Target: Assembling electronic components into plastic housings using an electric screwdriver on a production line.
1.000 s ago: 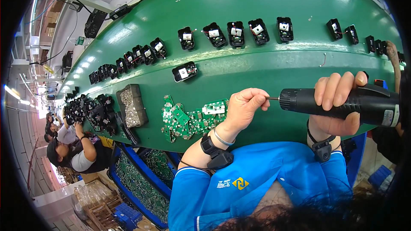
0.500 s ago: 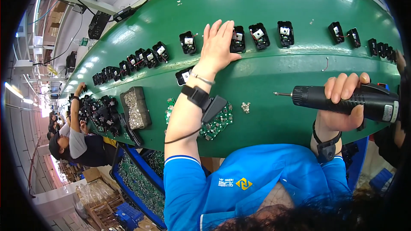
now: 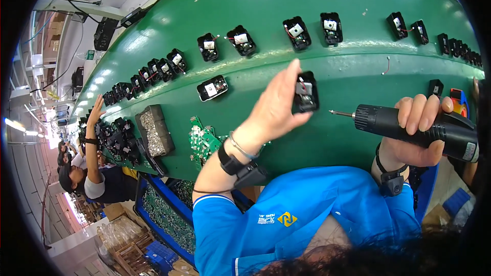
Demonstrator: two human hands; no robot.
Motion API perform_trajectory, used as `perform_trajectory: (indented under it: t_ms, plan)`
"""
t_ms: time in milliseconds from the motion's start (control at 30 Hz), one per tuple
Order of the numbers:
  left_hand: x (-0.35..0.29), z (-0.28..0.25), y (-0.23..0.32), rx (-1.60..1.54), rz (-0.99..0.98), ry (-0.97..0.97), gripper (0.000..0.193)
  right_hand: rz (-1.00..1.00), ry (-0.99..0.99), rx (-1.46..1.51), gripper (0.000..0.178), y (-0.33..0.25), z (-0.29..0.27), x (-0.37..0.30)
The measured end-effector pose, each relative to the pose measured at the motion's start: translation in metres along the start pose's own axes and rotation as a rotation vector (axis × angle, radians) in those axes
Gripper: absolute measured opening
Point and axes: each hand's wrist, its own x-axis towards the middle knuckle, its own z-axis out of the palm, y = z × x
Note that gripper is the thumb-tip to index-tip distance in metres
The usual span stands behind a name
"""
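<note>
The left hand (image 3: 273, 105) pinches 1 black case (image 3: 313, 98) by its side, just left of the screwdriver (image 3: 378, 118), which the right hand (image 3: 417, 130) wraps. The case looks light and stiff, best held by outer walls, off its pale insert (image 3: 305, 89). Since 0.5 s ago, it has left the row (image 3: 241, 41) beyond the screwdriver.
</note>
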Motion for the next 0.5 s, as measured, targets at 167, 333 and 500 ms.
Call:
perform_trajectory:
  t_ms: [167, 333, 500]
  plan:
    - [-0.01, 0.039, 0.026, -0.104, 0.043, 0.033, 0.1, 0.021, 0.002, -0.07, 0.051, -0.004, 0.002, -0.01]
    - [-0.014, 0.06, 0.026, -0.088, 0.108, 0.089, 0.097, 0.133, -0.008, -0.209, 0.053, -0.013, -0.001, -0.024]
    - [-0.013, 0.063, 0.031, -0.063, 0.127, 0.114, 0.094, 0.132, -0.06, -0.241, 0.052, -0.011, -0.003, -0.029]
